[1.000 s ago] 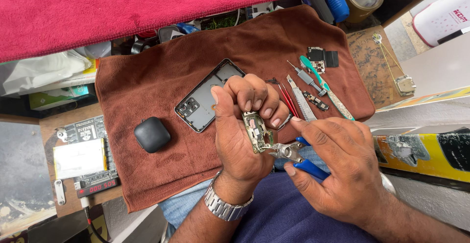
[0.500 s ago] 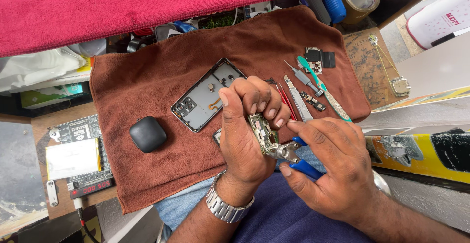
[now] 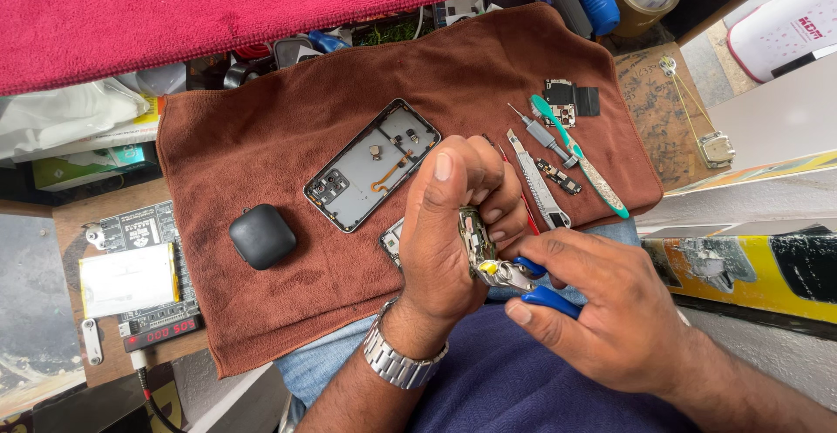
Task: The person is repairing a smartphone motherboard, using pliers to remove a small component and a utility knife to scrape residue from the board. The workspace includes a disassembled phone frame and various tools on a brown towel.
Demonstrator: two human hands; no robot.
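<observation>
On the brown towel [image 3: 261,145] lie a black rounded case [image 3: 262,236] and a grey phone back cover [image 3: 372,164]. Your left hand [image 3: 453,232] grips a small metal phone frame part [image 3: 472,239]; your right hand [image 3: 610,311] squeezes blue-handled pliers [image 3: 527,278] against it.

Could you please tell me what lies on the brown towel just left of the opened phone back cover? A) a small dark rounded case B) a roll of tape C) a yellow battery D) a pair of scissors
A: a small dark rounded case sits on the brown towel left of the phone back cover; the left hand and right hand work elsewhere.
</observation>
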